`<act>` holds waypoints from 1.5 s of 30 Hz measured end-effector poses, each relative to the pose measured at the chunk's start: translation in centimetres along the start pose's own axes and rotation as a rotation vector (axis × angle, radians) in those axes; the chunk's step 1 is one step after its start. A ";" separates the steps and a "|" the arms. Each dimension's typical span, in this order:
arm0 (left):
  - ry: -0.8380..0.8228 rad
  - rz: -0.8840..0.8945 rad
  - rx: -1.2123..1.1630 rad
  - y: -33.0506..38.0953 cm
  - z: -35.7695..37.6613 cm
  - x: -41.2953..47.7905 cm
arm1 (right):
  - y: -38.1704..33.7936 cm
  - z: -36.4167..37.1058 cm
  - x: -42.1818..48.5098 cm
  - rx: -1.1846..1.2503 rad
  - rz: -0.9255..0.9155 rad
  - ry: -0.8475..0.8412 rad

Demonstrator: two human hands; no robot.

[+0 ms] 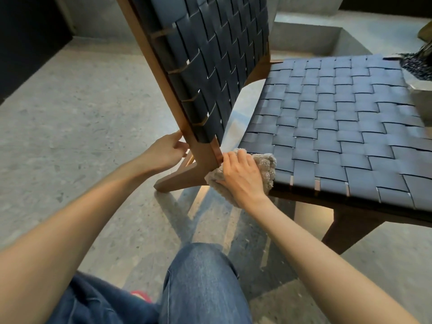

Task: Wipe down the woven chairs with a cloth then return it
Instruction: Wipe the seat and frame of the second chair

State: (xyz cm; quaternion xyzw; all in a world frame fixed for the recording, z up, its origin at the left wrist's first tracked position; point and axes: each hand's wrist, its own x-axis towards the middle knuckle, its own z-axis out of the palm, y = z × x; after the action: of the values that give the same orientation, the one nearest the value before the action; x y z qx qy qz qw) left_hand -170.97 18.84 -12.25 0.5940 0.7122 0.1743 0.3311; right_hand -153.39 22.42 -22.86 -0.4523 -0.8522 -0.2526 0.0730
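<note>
Denim-covered knee (pixel 201 284) fills 6 o'clock, with 2 bare forearms reaching forward on either side of it. Just below centre, the right hand (pixel 240 176) has its fingers curled together over a beige cloth (pixel 266 167), pressing it against the wood at the near corner of the woven chair (pixel 339 127). At 9 o'clock from the cloth, the left hand (pixel 167 152) clamps thumb and fingers round the foot of the side rail (pixel 149 54) of the tilted backrest (pixel 210 66). Speckled grey floor (pixel 81 113) lies beneath.
</note>
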 end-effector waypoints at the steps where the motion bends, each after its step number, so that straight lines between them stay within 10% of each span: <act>1: 0.007 -0.012 0.009 0.1 0.1 0.1 | 0.1 -0.1 -0.1 0.002 -0.007 0.006; 17: 0.066 -0.062 -0.083 1.4 0.9 -0.7 | 10.3 -3.7 -8.5 0.112 0.022 0.128; 28: -0.146 0.008 -0.050 -0.7 -2.1 -0.5 | -3.6 -4.0 1.0 0.902 0.368 0.268; 32: -0.132 -0.010 -0.074 -1.6 -2.0 -0.3 | -6.2 -1.9 2.8 0.789 0.527 0.305; 38: -0.245 -0.005 -0.042 -1.4 -2.4 -1.2 | -3.9 -1.2 -0.5 0.578 0.385 0.115; 45: -0.231 0.067 0.077 -1.6 -0.9 -2.1 | -1.2 -5.5 -2.0 1.037 0.242 -0.019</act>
State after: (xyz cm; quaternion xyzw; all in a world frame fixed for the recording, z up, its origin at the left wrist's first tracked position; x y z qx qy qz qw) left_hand -172.60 16.62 -12.05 0.6459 0.6551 0.0886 0.3818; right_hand -153.81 17.68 -19.28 -0.4540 -0.8077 0.2163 0.3078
